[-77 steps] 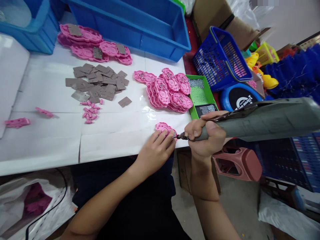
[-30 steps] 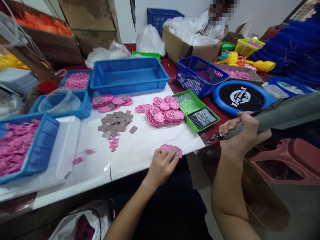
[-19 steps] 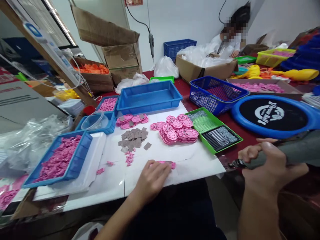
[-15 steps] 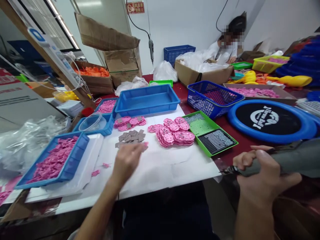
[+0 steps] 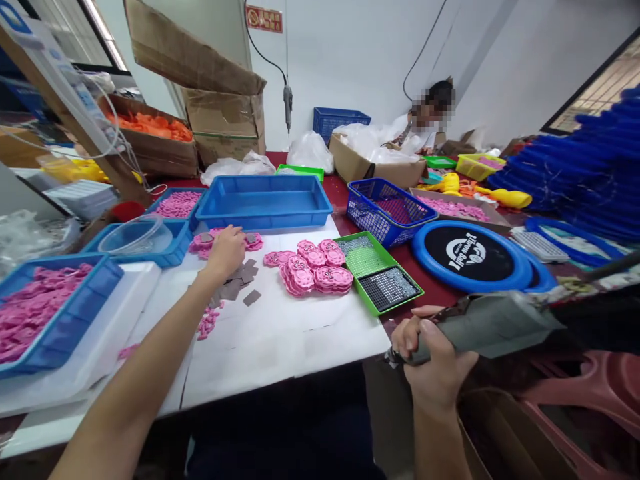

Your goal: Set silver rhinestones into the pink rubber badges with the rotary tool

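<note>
My left hand (image 5: 227,252) reaches over the pink plates topped with grey squares (image 5: 255,239), its fingers curled down among them. Whatever the fingertips pinch is hidden behind the hand. Just below it lies a loose heap of flat grey squares (image 5: 240,279), with a small cluster of pink pieces (image 5: 207,323) nearer me. Stacks of pink scalloped plates (image 5: 333,279) stand to the right. My right hand (image 5: 433,360) is wrapped round a grey electric screwdriver (image 5: 480,330), its tip pointing left at the table's right front corner.
A green tray (image 5: 420,293) of screws lies right of the stacks. Blue trays (image 5: 270,217) line the back and left. A blue basket (image 5: 393,227) and round blue-rimmed board (image 5: 467,257) stand right. Another screwdriver (image 5: 287,110) hangs overhead. A co-worker (image 5: 425,127) sits behind.
My view has swung right. My left hand has moved away from the grey squares to the pink plates behind; a pink cluster now lies beside the squares. My right hand still holds the screwdriver.
</note>
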`<state>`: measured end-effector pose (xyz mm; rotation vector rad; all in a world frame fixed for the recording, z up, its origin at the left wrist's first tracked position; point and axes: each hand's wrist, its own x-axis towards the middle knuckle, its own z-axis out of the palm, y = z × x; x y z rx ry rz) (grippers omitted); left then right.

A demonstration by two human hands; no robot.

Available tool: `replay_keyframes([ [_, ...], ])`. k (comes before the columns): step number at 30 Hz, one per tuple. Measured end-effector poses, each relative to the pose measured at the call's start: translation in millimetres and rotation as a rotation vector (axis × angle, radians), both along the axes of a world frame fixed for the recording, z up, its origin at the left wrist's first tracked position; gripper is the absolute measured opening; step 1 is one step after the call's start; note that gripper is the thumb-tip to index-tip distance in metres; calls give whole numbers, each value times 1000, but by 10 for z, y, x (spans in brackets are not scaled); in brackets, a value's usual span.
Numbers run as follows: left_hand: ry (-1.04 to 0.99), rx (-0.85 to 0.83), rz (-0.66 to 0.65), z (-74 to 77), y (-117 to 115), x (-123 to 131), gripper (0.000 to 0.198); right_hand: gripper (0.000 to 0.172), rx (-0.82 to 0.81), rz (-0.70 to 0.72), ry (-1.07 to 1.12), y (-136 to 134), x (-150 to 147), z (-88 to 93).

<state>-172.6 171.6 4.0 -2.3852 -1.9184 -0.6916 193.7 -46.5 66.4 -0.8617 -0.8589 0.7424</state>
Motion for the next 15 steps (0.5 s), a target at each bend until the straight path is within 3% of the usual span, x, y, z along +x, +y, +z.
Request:
replay_keyframes([
  [6, 22, -259, -290, -16, 18, 397, 68, 19, 12, -36, 0, 58, 65, 1],
  [11, 14, -285, -229, 169, -80, 354, 60, 13, -36, -58, -17, 44, 103, 65],
  [15, -5, -222, -170, 318, -597, 215, 60, 11, -47, -92, -8, 7, 157, 93],
])
